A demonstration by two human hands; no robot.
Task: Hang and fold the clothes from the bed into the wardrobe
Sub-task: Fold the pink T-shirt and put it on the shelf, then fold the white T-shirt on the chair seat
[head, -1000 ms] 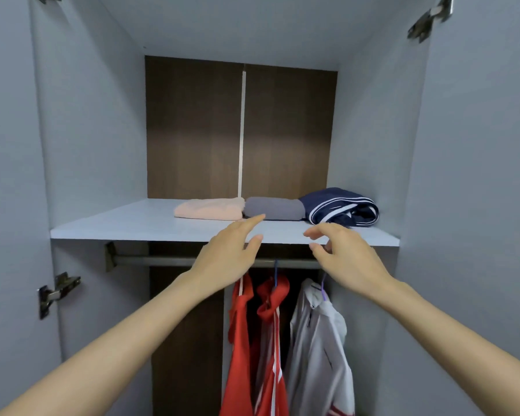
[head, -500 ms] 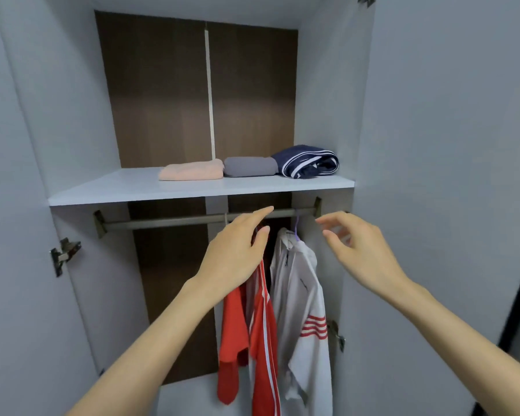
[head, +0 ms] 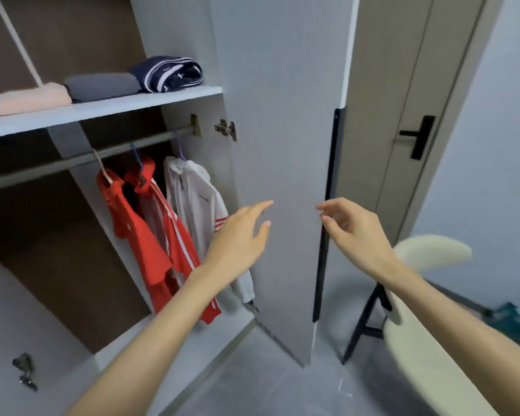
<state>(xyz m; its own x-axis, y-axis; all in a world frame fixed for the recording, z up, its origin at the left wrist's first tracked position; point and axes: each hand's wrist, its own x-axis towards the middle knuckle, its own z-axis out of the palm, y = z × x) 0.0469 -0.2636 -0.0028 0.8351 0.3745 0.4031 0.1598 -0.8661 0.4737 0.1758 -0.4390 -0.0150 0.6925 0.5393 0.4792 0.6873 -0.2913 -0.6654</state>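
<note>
The pale grey shelf [head: 102,111] carries three folded garments in a row. The grey bundle [head: 101,85] lies in the middle. Just left of the grey bundle lies a pink piece [head: 24,99]. Right of it, touching, sits a navy roll with white stripes [head: 168,74], near the shelf's end.

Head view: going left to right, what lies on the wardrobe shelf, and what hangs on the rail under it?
Shelf: pink folded garment → grey folded garment → navy striped garment. Rail: red shirt → red striped jacket → white jacket.
</note>
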